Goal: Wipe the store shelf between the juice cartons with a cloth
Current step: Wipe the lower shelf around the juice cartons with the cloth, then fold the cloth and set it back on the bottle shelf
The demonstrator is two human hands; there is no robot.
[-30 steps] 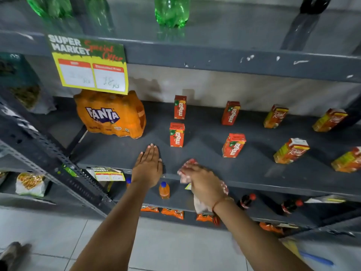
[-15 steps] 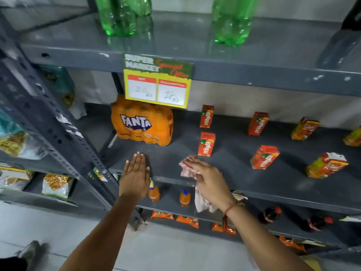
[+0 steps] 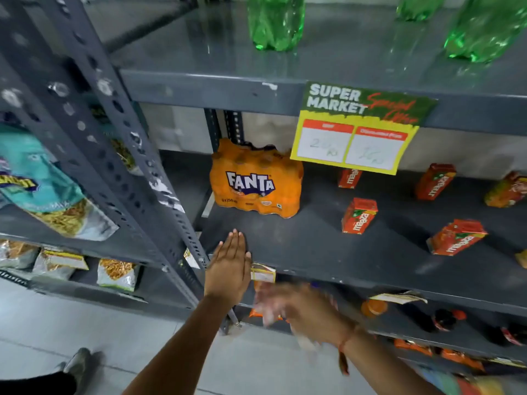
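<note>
The grey metal shelf carries several red juice cartons, one near the middle and another further right. My left hand lies flat, fingers together, on the shelf's front edge left of the cartons. My right hand is blurred, below and in front of the shelf edge, with the pale pink cloth in it. The cloth is off the shelf surface.
An orange Fanta pack stands at the shelf's back left. A yellow price sign hangs from the upper shelf, which holds green bottles. A perforated upright post rises at left. Small bottles sit on the lower shelf.
My right hand with the cloth has dropped off the shelf surface to below its front edge. The view has swung left. My left hand stays on the shelf edge.
</note>
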